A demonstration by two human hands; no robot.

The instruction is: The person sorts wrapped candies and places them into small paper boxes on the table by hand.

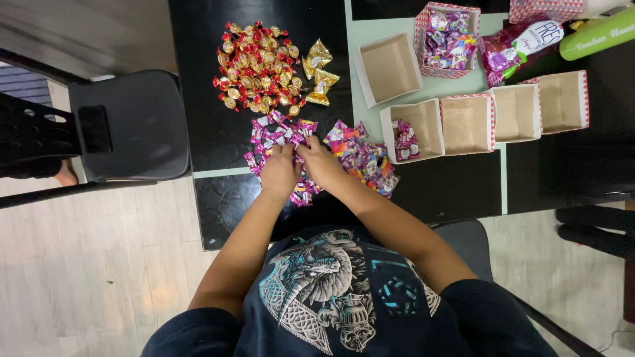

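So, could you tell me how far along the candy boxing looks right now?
One box is already full of pink candies, and another box holds a few. The left hand and right hand are in the pink candy pile. Four boxes, like this empty box, hold nothing, and the red-gold candy pile lies loose.

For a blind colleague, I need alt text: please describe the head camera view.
Seen from above, a person's left hand and right hand rest on a pile of pink-wrapped candies on a black table. Nearby lie red-and-gold candies and open paper boxes.
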